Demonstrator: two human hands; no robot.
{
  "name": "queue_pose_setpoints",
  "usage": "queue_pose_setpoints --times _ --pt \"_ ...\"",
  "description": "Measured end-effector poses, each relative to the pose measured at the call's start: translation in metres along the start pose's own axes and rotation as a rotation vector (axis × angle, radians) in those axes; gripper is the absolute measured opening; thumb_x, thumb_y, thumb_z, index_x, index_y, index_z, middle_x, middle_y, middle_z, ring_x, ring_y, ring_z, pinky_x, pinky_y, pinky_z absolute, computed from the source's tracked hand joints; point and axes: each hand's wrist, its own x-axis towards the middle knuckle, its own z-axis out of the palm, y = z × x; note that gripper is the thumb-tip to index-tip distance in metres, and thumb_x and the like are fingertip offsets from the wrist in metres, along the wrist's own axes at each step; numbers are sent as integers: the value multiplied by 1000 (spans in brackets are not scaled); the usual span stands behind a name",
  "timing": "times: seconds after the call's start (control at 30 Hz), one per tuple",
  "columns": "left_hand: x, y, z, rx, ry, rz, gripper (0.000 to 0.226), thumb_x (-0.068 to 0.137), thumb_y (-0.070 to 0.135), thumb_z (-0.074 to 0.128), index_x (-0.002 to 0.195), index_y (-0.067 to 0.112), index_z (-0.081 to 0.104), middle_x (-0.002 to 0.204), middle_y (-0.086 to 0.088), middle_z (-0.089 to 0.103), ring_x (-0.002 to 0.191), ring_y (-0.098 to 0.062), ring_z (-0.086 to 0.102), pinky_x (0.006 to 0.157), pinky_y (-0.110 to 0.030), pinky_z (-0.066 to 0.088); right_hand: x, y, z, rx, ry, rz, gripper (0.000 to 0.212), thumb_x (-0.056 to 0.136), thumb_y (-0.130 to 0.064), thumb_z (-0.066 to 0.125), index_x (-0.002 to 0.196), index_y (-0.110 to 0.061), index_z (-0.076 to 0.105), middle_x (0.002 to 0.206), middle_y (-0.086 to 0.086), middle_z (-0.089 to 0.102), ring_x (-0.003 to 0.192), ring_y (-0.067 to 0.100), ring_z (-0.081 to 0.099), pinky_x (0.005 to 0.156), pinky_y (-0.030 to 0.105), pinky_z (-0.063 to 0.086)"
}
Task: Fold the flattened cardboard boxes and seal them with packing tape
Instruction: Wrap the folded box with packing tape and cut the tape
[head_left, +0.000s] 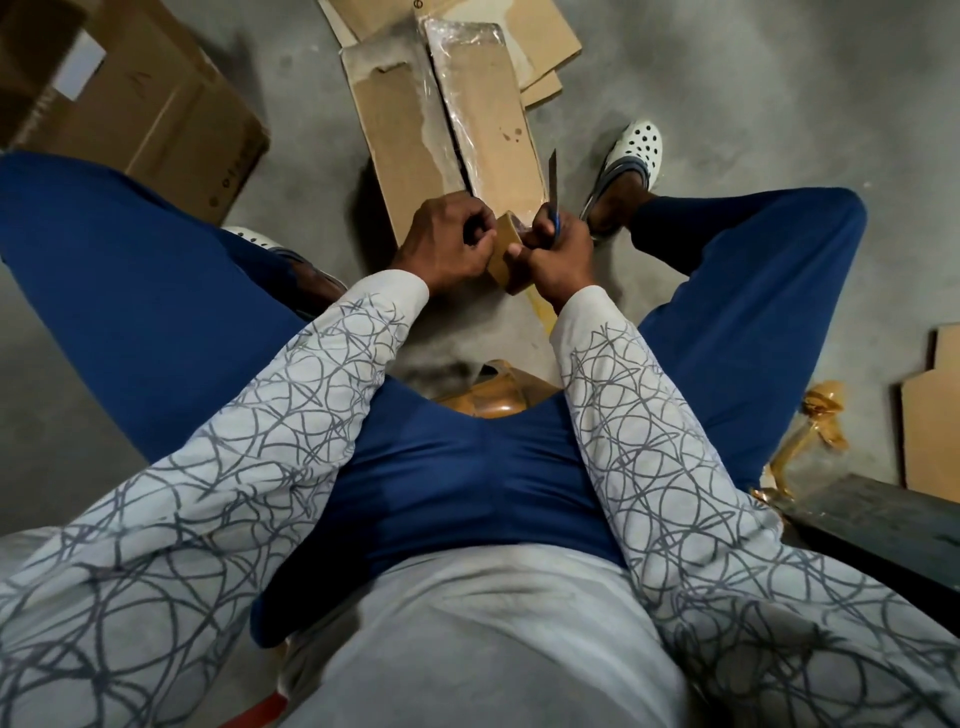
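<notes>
I sit over the floor with both hands together between my knees. A brown roll of packing tape (508, 260) sits between them. My left hand (447, 244) has its fingers curled and pinches the roll's near-left side. My right hand (558, 254) grips the roll's right side together with a blue-handled cutter (554, 192), whose blade points up and away. Just beyond my hands lies a flattened cardboard box (410, 135), with a second flat piece (488, 109) covered in clear plastic lying on it.
A folded cardboard box (156, 98) stands at the upper left. More flat cardboard (545, 31) lies at the top, and a piece (930, 415) leans at the right. Crumpled brown tape (815, 421) lies by a dark board (878, 525). My feet in white clogs (631, 156) flank the work.
</notes>
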Motion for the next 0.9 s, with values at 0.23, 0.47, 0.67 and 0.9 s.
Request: queue_pose_setpoints --times 0.23,0.47,0.67,0.9 --pt "-1 -2 0 -6 44 -6 11 81 15 68 88 8 74 88 -9 70 78 -23 64 73 -17 41 -7 -12 2 30 36 -23 32 58 -22 69 59 -36 40 53 -15 45 62 15 43 60 39 45" --pt "-4 3 3 -24 53 -55 8 81 10 67 86 8 73 89 -10 70 79 -23 63 72 -20 42 -12 -12 1 8 66 -55 38 62 -12 69 57 -36 40 53 -14 47 61 15 45 59 36 46" --pt "-8 4 5 -15 57 -81 5 82 7 66 85 7 70 91 -10 68 82 -25 63 73 -25 46 -13 -11 5 32 77 -42 38 63 -10 68 56 -36 41 52 -17 45 61 14 43 60 35 45" --pt "-12 15 10 -72 66 -92 23 75 19 70 94 8 63 95 -10 61 82 -24 60 75 -37 52 -7 -25 4 -44 144 -68 40 74 -10 70 62 -27 36 60 -14 45 60 7 43 59 26 42"
